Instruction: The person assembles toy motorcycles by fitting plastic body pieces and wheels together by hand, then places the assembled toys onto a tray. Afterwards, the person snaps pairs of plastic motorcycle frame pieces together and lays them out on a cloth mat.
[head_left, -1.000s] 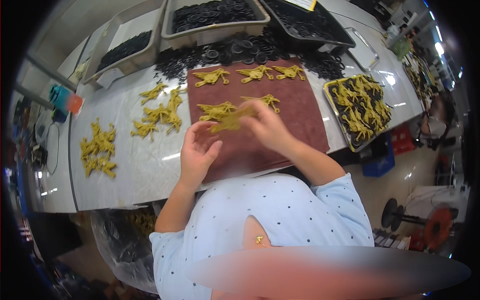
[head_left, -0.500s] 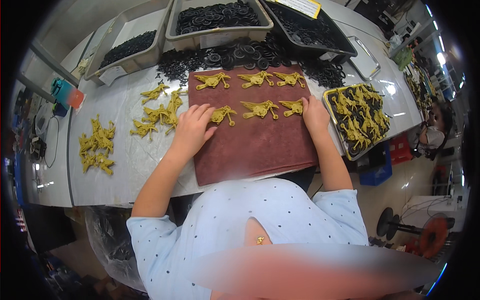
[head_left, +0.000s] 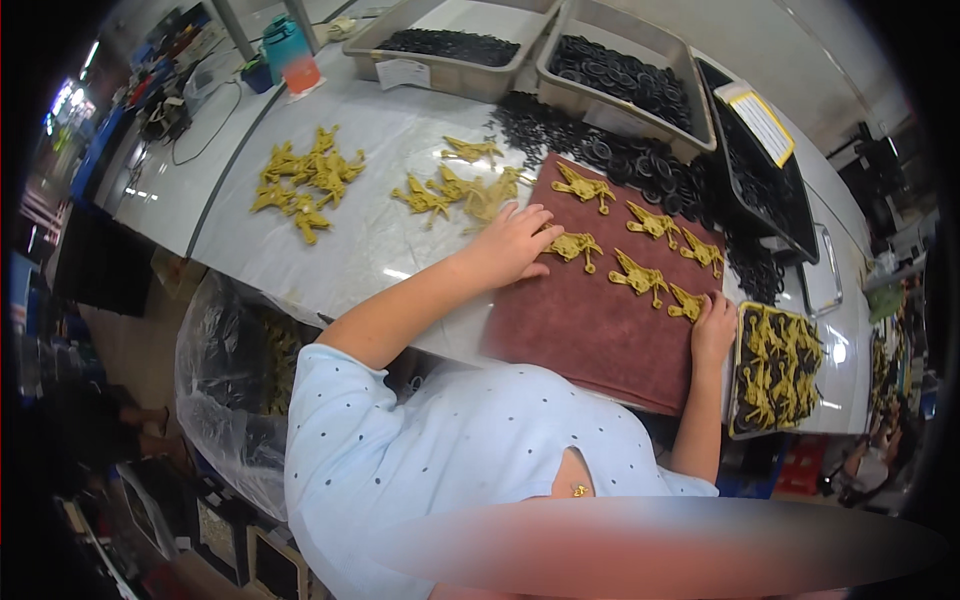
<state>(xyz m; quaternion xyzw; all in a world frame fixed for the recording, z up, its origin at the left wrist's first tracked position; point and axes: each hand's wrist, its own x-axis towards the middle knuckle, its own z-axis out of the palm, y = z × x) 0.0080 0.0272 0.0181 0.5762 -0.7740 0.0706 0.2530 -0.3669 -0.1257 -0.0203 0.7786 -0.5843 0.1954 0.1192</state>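
Six mustard-yellow moulded plastic parts lie in two rows on a dark red cloth mat [head_left: 590,335]. My left hand [head_left: 510,248] rests at the mat's left edge, its fingers stretched out and apart. Its fingertips touch or nearly touch the left end of the near-row left yellow part [head_left: 573,247]. Over at the mat's right edge, my right hand [head_left: 712,328] has its fingers closed at the right end of the near-row right yellow part [head_left: 685,302]. Between them lies the near-row middle yellow part [head_left: 638,277], with neither hand on it.
Loose yellow parts [head_left: 310,178] lie in clusters on the left of the table. Behind the mat are black wheels [head_left: 640,165] and grey bins [head_left: 690,140]. A yellow-rimmed tray [head_left: 741,410] with black and yellow parts sits to the right. A teal bottle [head_left: 283,45] stands far left.
The head view has turned leftward and tilted, so the table now slants down to the right. Both hands stay beside the same two yellow parts, which keep their places on the mat.
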